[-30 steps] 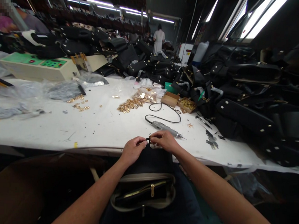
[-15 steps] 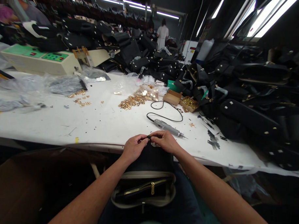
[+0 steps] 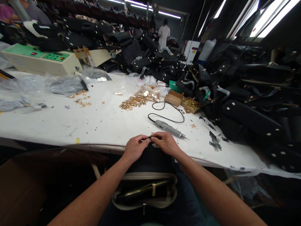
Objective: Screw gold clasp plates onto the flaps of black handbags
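Observation:
A black handbag [image 3: 152, 161] lies across my lap, its mouth toward me, with a pale lining edge and a gold zip inside. At its far end, by the table edge, my left hand [image 3: 136, 148] and my right hand [image 3: 165, 142] meet with fingertips pinched together. Between them is a small dark piece, mostly covered by the fingers; its kind cannot be made out. A bit of light metal shows under the right fingers. Just beyond my right hand, a grey electric screwdriver [image 3: 168, 128] rests on the table, its bit pointing right.
The white table [image 3: 49, 126] carries a pile of gold metal fittings [image 3: 132, 103], small cardboard boxes [image 3: 174, 98], dark metal plates [image 3: 215, 142] and plastic bags. A cream machine with green panels [image 3: 40, 59] stands back left. Black bags [image 3: 251, 117] heap up behind and right. A person [image 3: 164, 35] stands far back.
Both hands stay at the same spot on the bag. The fingertips have shifted slightly, and less of the small dark piece shows between them.

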Tool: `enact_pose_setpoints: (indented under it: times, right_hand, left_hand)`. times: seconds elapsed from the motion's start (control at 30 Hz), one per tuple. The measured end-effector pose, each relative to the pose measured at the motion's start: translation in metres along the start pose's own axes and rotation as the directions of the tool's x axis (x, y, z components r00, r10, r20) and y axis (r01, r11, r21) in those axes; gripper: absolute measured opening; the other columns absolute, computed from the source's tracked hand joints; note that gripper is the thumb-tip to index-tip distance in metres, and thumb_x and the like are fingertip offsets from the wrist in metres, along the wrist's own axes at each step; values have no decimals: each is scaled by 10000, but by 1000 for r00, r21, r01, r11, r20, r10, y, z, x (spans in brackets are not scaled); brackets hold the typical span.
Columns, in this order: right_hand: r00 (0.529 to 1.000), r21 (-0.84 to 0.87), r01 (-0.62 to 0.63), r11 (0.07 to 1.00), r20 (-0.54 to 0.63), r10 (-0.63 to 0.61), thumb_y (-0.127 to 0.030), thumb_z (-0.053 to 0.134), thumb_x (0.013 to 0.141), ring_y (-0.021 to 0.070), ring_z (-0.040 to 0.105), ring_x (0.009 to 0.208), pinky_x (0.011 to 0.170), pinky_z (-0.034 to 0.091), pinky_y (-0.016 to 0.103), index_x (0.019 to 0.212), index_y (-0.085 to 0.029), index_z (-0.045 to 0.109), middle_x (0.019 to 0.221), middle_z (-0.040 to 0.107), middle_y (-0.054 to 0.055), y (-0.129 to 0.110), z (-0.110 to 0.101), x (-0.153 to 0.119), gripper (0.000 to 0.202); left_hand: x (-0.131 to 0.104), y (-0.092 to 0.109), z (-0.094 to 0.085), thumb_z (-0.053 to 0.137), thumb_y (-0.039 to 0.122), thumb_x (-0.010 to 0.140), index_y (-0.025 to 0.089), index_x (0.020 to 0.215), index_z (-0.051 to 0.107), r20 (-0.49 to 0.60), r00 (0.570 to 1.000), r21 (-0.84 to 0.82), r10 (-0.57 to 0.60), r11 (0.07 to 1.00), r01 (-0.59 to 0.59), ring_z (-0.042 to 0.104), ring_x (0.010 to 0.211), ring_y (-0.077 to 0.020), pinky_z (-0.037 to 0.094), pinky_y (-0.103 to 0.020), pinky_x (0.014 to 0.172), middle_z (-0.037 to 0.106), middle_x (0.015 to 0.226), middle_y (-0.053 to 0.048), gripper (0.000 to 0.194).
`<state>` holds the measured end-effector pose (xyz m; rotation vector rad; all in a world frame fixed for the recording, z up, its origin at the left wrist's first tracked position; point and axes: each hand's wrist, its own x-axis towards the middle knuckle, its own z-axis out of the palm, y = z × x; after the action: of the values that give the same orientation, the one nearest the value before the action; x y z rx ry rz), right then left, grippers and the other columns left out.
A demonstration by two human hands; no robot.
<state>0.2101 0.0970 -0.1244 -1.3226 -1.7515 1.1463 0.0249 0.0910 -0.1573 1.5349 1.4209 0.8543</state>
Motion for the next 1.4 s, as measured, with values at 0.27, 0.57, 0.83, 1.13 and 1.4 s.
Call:
enact_pose_setpoints:
  times: [0.27, 0.57, 0.83, 1.13, 1.4]
  right_hand:
    - [999, -52, -7, 999, -38, 5, -273, 571, 883, 168, 655, 726, 685, 469, 263, 892, -221, 796, 789, 740, -8, -3, 4, 0, 231]
    - [996, -138, -8, 990, -88, -5, -241, 560, 853, 164, 643, 709, 665, 450, 256, 857, -207, 773, 776, 735, 4, 2, 10, 6, 216]
    - [986, 106, -164, 981, 51, 159, -308, 593, 819, 129, 554, 552, 538, 409, 236, 979, -168, 743, 641, 652, -6, 10, 4, 9, 260]
    - [983, 38, -174, 984, 67, 171, -220, 607, 740, 79, 394, 474, 458, 273, 213, 1066, -163, 726, 639, 629, -32, 5, 3, 0, 351]
    - [991, 52, -132, 990, 21, 131, -193, 598, 721, 85, 458, 531, 496, 316, 208, 1094, -143, 718, 688, 637, -26, 13, 9, -1, 396]
  left_hand:
    - [4, -1, 4, 583, 452, 813, 225, 891, 750, -15, 999, 4, -45, 999, 45, 625, 647, -175, 427, -270, 608, 704, 693, 4, 293]
    - [9, 5, -6, 610, 478, 789, 218, 838, 762, 83, 996, 43, -27, 999, 23, 620, 653, -180, 405, -276, 598, 719, 705, 5, 305]
    - [17, 2, -13, 646, 483, 760, 197, 833, 754, 201, 979, 17, -10, 1000, 7, 632, 645, -188, 434, -278, 601, 718, 694, -14, 314]
    - [19, -2, -12, 645, 472, 755, 199, 821, 751, 220, 975, 4, -14, 1000, 13, 630, 630, -181, 437, -276, 588, 711, 682, -14, 300]
    - [22, 0, -14, 641, 439, 752, 196, 825, 747, 252, 967, 57, -48, 998, 34, 622, 642, -178, 421, -268, 593, 699, 673, -2, 275]
